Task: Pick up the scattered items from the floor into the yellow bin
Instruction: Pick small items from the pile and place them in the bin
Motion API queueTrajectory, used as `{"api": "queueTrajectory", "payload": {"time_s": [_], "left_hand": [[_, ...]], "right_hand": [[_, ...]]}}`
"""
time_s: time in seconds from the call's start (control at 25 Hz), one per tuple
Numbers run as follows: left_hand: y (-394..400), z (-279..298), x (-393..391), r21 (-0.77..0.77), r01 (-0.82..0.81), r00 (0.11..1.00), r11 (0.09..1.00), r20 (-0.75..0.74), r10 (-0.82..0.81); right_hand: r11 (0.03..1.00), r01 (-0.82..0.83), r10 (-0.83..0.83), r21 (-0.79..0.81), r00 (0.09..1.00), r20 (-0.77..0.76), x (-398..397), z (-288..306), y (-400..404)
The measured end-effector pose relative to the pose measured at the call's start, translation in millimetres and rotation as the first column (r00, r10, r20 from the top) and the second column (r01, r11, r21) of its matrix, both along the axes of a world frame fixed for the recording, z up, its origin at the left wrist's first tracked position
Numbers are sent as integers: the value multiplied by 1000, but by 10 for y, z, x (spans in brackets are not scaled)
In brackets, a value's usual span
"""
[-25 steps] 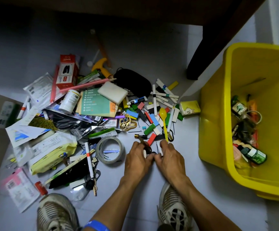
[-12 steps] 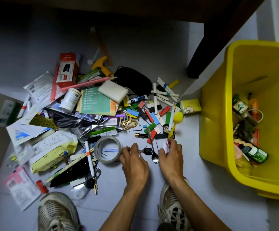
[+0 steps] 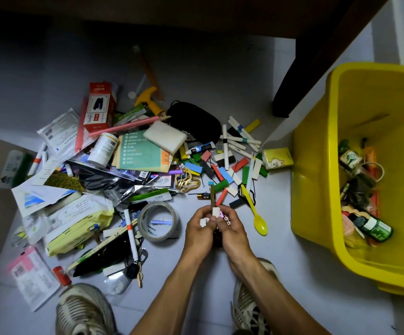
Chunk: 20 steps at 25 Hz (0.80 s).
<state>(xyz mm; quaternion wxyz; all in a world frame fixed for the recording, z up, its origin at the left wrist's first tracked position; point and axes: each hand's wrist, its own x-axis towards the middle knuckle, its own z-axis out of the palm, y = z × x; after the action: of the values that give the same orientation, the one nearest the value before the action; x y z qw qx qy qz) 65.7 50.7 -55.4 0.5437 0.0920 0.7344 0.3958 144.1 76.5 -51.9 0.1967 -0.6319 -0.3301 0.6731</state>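
A heap of scattered items (image 3: 133,170) covers the grey floor ahead of me: packets, a booklet, markers, coloured blocks. The yellow bin (image 3: 317,189) stands at the right with bottles and small things inside. My left hand (image 3: 199,232) and my right hand (image 3: 232,234) are pressed together just above the floor in front of my feet. Between them they grip a bunch of small items (image 3: 216,212): a white block, a pink piece and a thin stick poking up. A yellow spoon (image 3: 256,213) lies on the floor right of my hands.
A roll of clear tape (image 3: 158,221) lies left of my hands. A dark table leg (image 3: 290,93) stands behind the bin. My two shoes (image 3: 85,310) are at the bottom. A black pouch (image 3: 196,122) and a red box (image 3: 99,107) sit further back.
My hands were apart on the floor picking at small pieces; they have come together and lifted with the items held. The yellow spoon dropped from the right hand's side onto the floor.
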Motion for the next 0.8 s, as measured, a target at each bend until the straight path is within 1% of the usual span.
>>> {"api": "queueTrajectory", "payload": {"time_s": [0.08,0.16,0.24,0.32,0.4,0.44,0.48,0.52,0.56,0.6,0.64,0.68,0.72,0.8], "left_hand": [[19,181,-31,72,-24,1000,997,10,23],[109,498,0,174,-27,1000,984,13,25],[290,926,116,302,24,1000,953,-5,-24],[503,1346,296,430,107,994,896,-18,-110],[729,1777,597,542,198,973,817,-11,-228],[835,1931,767,566,241,958,789,-10,-285],[931,2067,943,565,267,944,780,10,-330],[1015,2171,1102,541,269,930,797,68,-360],[1079,2241,1233,508,241,911,827,174,-373],[1114,2259,1306,475,201,883,857,291,-369],[1136,2251,1338,439,158,855,884,387,-345],[1158,2220,1335,405,141,841,903,433,-325],[1160,2175,1297,395,137,832,908,451,-322],[1110,2045,1158,406,101,844,908,448,-295]], "right_hand": [[998,15,-11,58,997,-80,6,153,14],[988,48,-29,144,991,-133,72,430,82],[956,108,-61,273,983,-173,212,804,205],[897,176,-101,406,974,-201,416,1181,346],[804,296,-198,515,951,-238,739,1572,494],[761,364,-259,538,929,-263,894,1730,557],[720,431,-325,543,902,-285,1052,1842,608],[682,485,-392,548,874,-285,1198,1912,654],[654,516,-457,553,852,-254,1327,1946,697],[649,520,-501,556,841,-202,1412,1938,732],[658,504,-518,559,842,-149,1475,1910,759],[676,474,-511,565,853,-103,1505,1879,767],[692,437,-493,575,867,-67,1502,1842,764],[713,351,-431,607,902,-15,1409,1766,744]]}}
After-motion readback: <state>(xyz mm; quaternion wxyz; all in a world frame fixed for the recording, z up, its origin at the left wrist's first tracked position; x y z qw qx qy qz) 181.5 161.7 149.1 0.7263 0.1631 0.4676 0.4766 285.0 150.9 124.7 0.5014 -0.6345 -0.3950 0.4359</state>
